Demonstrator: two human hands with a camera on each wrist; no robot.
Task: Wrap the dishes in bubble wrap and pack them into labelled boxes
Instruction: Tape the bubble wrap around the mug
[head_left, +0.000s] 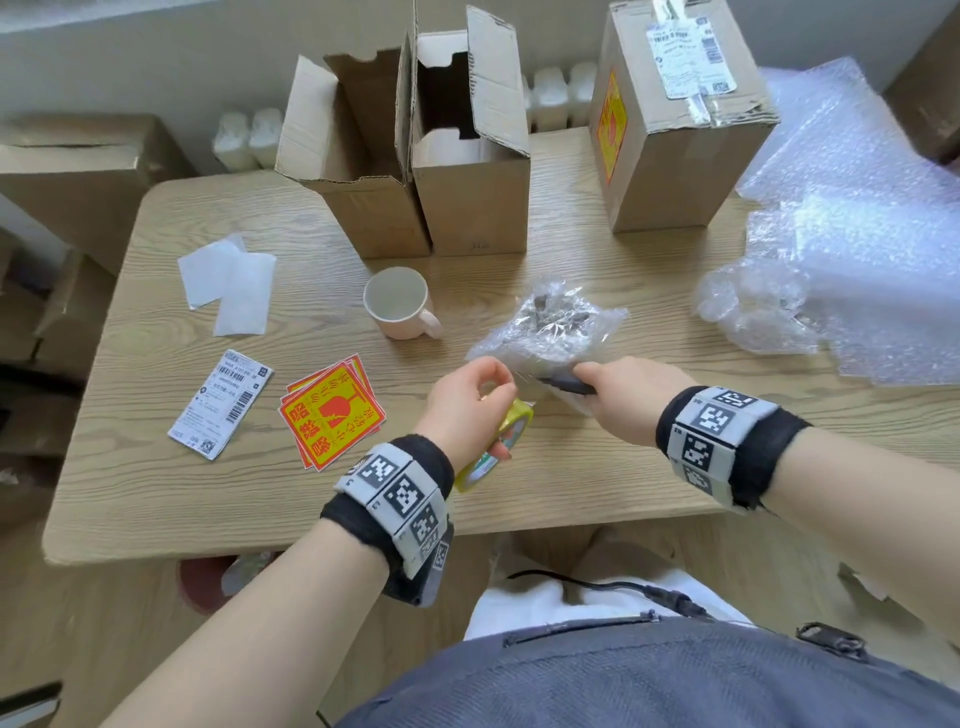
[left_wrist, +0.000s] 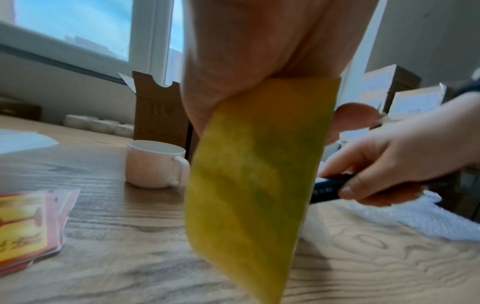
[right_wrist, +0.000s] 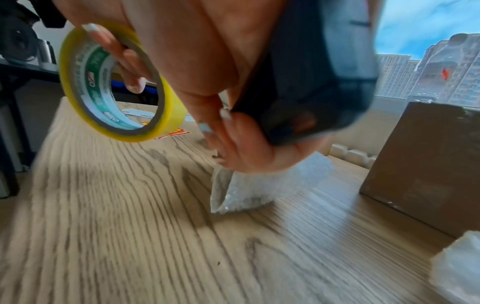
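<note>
**Wrapped bundle on the worktop, tape roll and cutter held over it**

The bubble-wrapped bundle lies near the middle of the worktop, a crumpled clear parcel with something dark and grey showing through the film (what dish it holds cannot be told). Its near edge lies under the two hands.

The left hand grips a roll of yellow tape, fingers curled through the core; in the right wrist view the roll hangs tilted above the wood, with green and white print on its inner ring. The right hand is closed round a dark utility knife or pen-like tool, its tip pointing toward the left hand, just over the bundle's edge.

Behind and to the left of the bundle an unwrapped pale pink mug stands upright, handle toward the bundle. Behind the mug two open cardboard boxes stand side by side, touching, flaps up. A closed box bearing a shipping label and a red-and-yellow sticker stands to their right. Loose bubble wrap is heaped on the right end of the worktop.

On the left lie a stack of red-and-yellow fragile stickers, a printed shipping label and two blank white backing sheets.
</note>
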